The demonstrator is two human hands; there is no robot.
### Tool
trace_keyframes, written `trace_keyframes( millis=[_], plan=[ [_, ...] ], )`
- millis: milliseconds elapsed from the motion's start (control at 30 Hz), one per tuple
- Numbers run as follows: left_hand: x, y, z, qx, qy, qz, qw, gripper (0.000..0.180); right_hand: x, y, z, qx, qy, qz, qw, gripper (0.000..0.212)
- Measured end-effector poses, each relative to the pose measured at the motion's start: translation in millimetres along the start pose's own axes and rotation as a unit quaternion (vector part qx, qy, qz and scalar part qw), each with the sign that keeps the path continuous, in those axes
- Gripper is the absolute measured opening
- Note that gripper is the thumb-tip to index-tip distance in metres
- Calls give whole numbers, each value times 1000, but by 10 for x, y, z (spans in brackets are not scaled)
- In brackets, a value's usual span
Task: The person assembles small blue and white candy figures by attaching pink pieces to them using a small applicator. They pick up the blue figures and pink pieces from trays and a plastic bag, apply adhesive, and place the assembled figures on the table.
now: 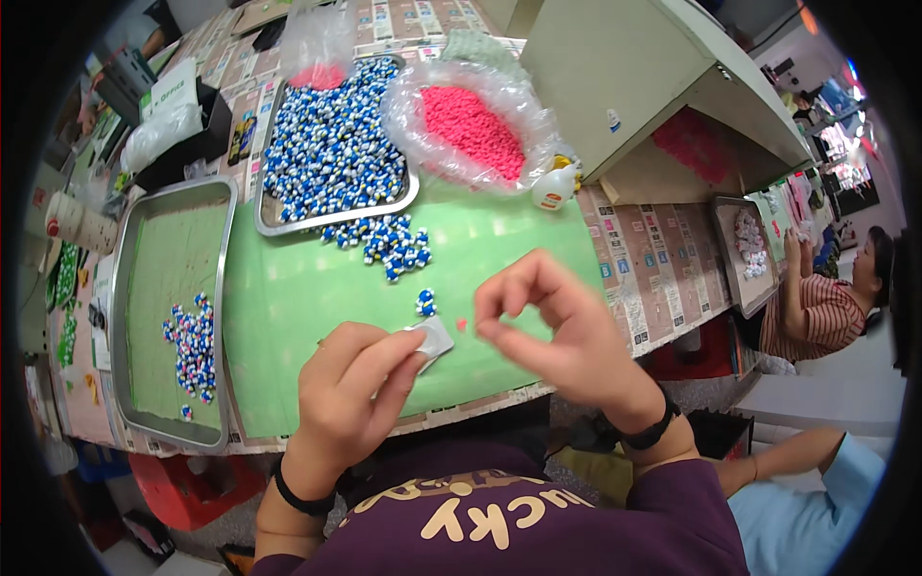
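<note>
My left hand (351, 384) pinches a small flat whitish-grey square piece (437, 336) between thumb and fingers, low over the green table mat (298, 288). To its right my right hand (552, 331) is raised, thumb and forefinger curled together. It is slightly smeared by motion, and whatever its fingertips hold, if anything, is too small to make out. A tiny pink piece (461, 325) shows between the two hands. Just beyond the square piece sit a few small blue-and-white figures (425, 302), with a loose heap of the same kind (394, 247) farther off.
A metal tray (413, 197) heaped with blue-and-white figures stands at the back, beside a clear plastic bag (399, 106) of pink pieces. Another metal tray (230, 240) at left holds fewer figures. A white bottle (554, 187) and a grey cabinet (615, 77) stand back right; a person (816, 307) works beyond.
</note>
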State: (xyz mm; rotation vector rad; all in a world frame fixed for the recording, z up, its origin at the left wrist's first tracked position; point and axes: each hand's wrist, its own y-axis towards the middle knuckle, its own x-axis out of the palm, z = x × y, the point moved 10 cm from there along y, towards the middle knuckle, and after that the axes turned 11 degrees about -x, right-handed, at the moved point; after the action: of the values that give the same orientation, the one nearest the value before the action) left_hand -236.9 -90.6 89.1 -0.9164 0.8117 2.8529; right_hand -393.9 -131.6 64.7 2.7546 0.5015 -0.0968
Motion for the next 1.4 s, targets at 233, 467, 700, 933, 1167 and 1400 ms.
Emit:
trace_keyframes(
  millis=[233,467,700,933,1167,1400],
  plan=[
    [-179,-17,-249,-74,-34,23,996,20,-1324,-128,713,69,-74,168,981,20],
    [-399,-128,-563,-142,-88,78,983,18,-899,57,686,9,-196,71,978,13],
    [-325,-247,-726,-221,-365,53,903,19,-112,564,889,-36,-234,-84,968,14],
    [-291,-223,-616,-176,-473,5,863,20,70,663,1195,-10,-281,-111,953,13],
    [-208,-270,-640,-201,-592,-25,780,13,-214,445,1172,46,-311,-113,943,11],
    [-165,-274,-601,-192,-591,-46,782,16,-1056,94,1216,47,-392,-34,918,14]
  ],
)
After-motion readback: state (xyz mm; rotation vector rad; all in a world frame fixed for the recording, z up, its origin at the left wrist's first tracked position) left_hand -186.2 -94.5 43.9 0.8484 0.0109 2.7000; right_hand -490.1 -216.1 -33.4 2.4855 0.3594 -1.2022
